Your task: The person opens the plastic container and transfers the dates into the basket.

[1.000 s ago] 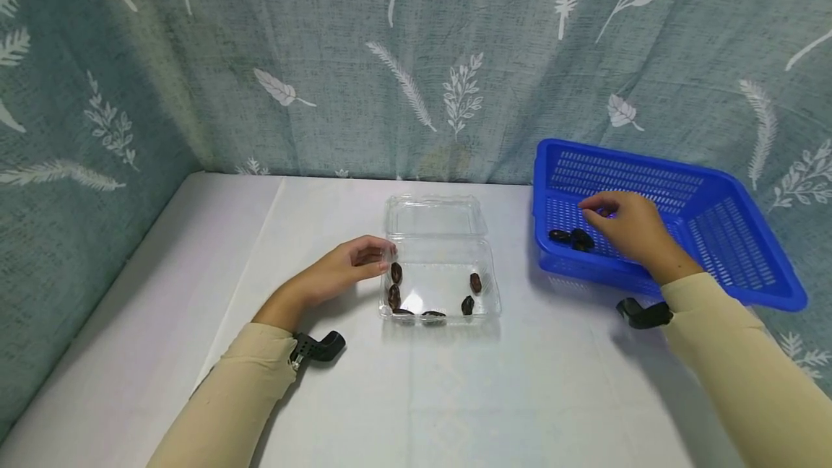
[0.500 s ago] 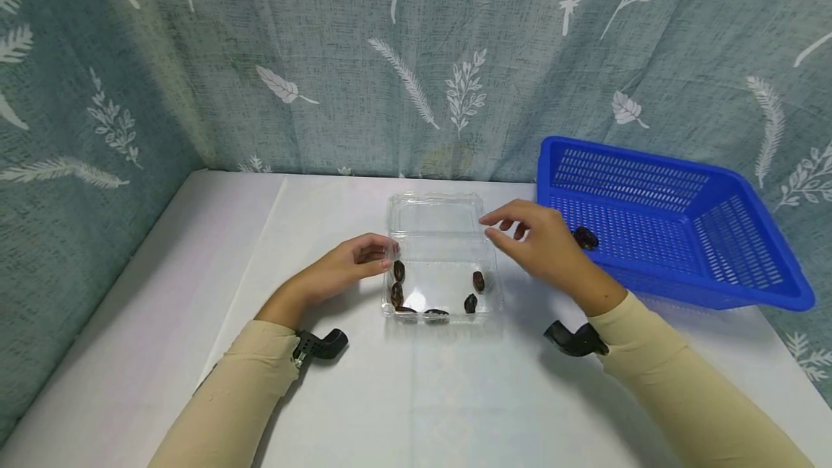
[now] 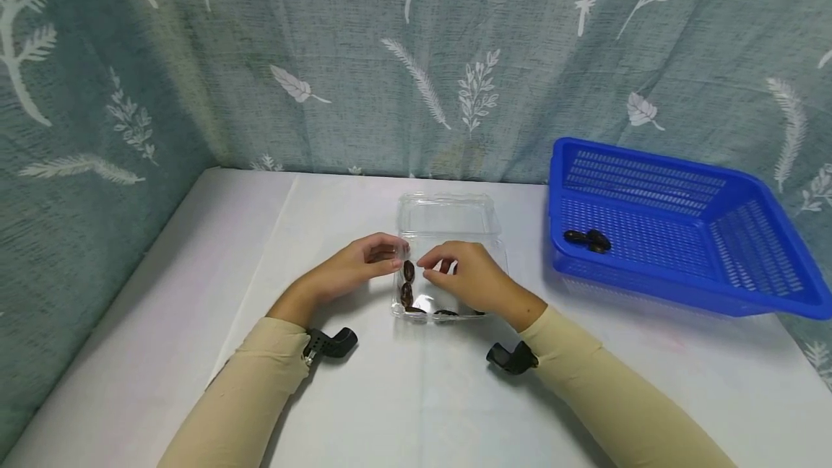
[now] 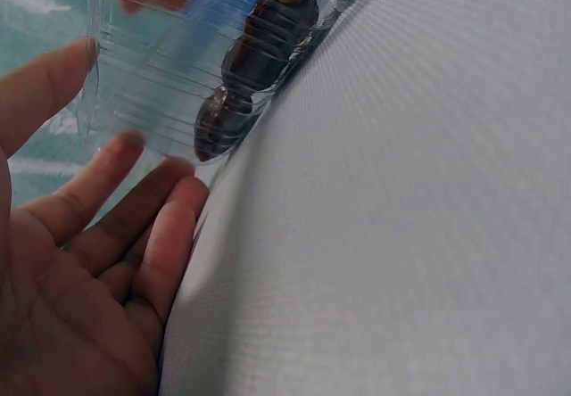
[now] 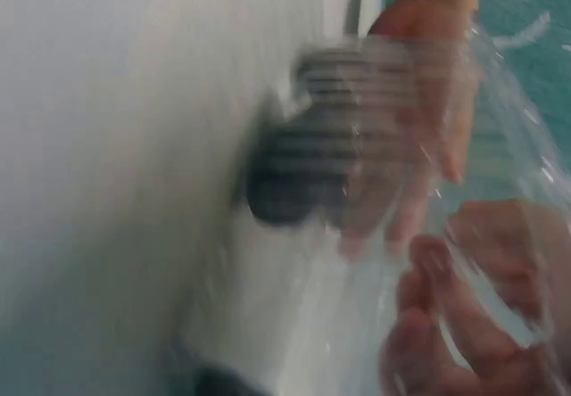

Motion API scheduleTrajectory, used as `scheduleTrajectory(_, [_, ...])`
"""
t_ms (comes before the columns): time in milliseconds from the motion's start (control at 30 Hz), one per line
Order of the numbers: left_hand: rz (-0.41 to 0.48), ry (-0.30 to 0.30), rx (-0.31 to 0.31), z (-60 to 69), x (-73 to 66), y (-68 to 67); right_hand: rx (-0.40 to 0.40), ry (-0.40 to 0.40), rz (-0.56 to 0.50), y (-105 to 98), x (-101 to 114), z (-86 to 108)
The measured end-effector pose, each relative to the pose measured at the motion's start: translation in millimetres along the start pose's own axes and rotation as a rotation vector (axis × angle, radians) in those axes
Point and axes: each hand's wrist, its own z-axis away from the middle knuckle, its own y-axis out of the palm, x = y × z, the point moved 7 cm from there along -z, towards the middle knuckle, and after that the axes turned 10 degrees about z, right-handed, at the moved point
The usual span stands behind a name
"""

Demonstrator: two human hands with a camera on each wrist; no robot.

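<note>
A clear plastic clamshell box point(image 3: 425, 245) stands on the table with its lid folded back. Dark brown dates point(image 3: 407, 295) line its left and front walls, and my right hand partly covers those on the right. At the box's left side my left hand point(image 3: 354, 266) touches the wall with relaxed fingers; the left wrist view shows the thumb tip at the plastic. My right hand point(image 3: 477, 276) is over the box, fingers bent toward the left row. The right wrist view is blurred, so whether those fingers hold a date cannot be told.
A blue slotted plastic basket point(image 3: 689, 295) stands at the right with several dates point(image 3: 588, 239) in its near left corner. White cloth covers the table point(image 3: 442, 396). Behind and to the left hangs a leaf-patterned curtain point(image 3: 351, 121).
My right hand has moved left from above the basket to over the clear box. The left hand stays at the box's left side. The head view has shifted slightly.
</note>
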Motion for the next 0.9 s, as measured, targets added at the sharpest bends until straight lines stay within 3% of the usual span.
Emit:
scheduleTrajectory(200, [0.003,0.001,-0.002,-0.3,-0.8,0.8,0.075,0.009,-0.036,17,0,-4.5])
scheduleTrajectory(433, [-0.004,-0.001,-0.012,2.4,-1.4,-0.4,0.211,0.011,0.024,32,4,-6.6])
scheduleTrajectory(900, [0.004,0.0,-0.015,0.0,0.6,1.1,0.242,-0.017,0.056,37,6,-7.0])
